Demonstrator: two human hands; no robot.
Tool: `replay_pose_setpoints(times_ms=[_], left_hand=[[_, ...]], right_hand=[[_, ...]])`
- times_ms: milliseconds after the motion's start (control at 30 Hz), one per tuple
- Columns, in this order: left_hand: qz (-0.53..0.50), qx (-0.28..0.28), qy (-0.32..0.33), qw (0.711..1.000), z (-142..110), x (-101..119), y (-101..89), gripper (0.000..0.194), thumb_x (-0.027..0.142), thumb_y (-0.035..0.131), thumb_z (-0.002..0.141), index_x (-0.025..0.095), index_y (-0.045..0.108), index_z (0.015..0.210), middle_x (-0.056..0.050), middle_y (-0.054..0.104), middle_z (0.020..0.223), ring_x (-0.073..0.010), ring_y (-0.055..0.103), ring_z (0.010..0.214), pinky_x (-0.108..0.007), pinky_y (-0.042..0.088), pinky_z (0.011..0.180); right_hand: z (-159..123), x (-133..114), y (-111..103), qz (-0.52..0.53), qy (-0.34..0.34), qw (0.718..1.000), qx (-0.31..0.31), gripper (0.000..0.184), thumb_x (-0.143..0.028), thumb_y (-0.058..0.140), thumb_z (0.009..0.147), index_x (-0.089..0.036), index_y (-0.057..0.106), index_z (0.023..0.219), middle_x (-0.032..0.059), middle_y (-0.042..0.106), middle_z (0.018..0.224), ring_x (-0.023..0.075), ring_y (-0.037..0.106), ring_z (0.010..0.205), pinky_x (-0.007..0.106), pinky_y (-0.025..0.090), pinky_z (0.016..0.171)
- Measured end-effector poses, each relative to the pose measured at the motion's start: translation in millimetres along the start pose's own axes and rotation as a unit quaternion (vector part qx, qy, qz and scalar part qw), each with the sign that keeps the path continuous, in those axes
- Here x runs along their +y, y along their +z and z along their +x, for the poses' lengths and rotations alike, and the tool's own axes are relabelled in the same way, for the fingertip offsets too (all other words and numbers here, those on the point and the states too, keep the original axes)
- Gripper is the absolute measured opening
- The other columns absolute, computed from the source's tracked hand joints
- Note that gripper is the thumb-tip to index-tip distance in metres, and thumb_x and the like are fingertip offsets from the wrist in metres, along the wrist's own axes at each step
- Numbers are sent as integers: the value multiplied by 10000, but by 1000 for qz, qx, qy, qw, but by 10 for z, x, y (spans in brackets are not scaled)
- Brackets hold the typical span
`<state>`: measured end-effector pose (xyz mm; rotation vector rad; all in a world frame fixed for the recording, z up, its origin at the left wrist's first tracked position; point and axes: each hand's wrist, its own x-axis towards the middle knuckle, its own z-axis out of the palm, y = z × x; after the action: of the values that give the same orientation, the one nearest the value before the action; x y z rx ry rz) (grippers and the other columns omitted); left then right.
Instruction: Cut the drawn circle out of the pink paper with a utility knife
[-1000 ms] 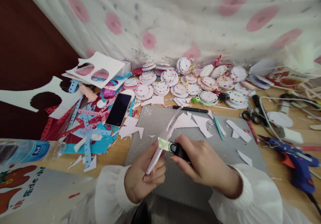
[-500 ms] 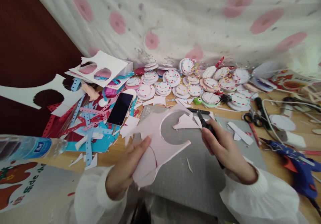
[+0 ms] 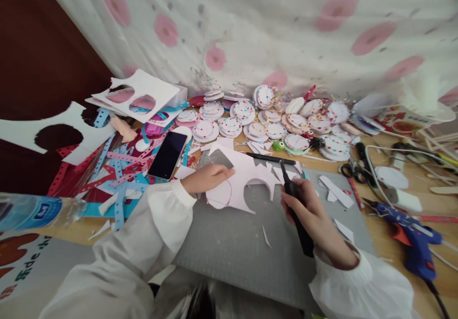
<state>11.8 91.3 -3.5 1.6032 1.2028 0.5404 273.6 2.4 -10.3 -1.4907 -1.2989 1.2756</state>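
The tabletop [image 3: 382, 242] carries a grey cutting mat [image 3: 232, 252] that reaches its near edge, well apart from its left and right edges. Over the mat's far left part is the white cut-out sheet [image 3: 238, 190]; whether it lies quite flat cannot be told. It looks light and fairly stiff, likely to slide easily, and its thin prong beside the round gap seems fragile, so the broad left part with the drawn circle is the better place to take hold. Its long axis slants from the far left corner of the mat toward the right edge of the tabletop, and the round gap opens toward the near edge.

The hands are apart. The right hand [image 3: 309, 209], over the mat's right half, is wrapped around the cutter; the left hand [image 3: 207, 178] reaches over the sheet's left side, fingers extended, and whether it presses or pinches cannot be told.

The black cutter [image 3: 290, 190] looks rigid and easy to lift, best gripped by its handle. Its tip points toward the far edge, leaning slightly left.

Beyond lies a dark pen [image 3: 271, 157], parallel-ish to the far edge; nearer, a white sliver [image 3: 266, 237].
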Motion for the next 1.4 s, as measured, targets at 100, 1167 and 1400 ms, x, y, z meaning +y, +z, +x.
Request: replay_pose_setpoints(times_ms=[100,1167,1400], left_hand=[[35,-21,18,999,72,-103,-70,339,375,762,646,170,709,911,-41,689,885,-198,613,812,-272,445,741],[-85,-47,-29,995,-23,-450,-66,432,470,571,835,144,585,1118,43,538,620,-59,400,386,-175,299,355],[-76,24,15,997,-31,-434,-291,383,434,655,764,138,658,1006,-49,672,891,-137,597,691,-207,445,566]], right_hand=[[-36,-21,-65,-9,6,1000,8,288,-482,521,907,-225,493,1035,-21,551,759,106,511,559,232,444,509],[300,-222,-33,353,52,899,-254,888,-895,415,663,-240,641,1217,157,643,1267,296,607,1182,405,546,878],[269,-204,-68,311,-10,938,-156,644,-722,403,827,-242,665,1168,148,697,1170,296,680,1059,390,598,696]])
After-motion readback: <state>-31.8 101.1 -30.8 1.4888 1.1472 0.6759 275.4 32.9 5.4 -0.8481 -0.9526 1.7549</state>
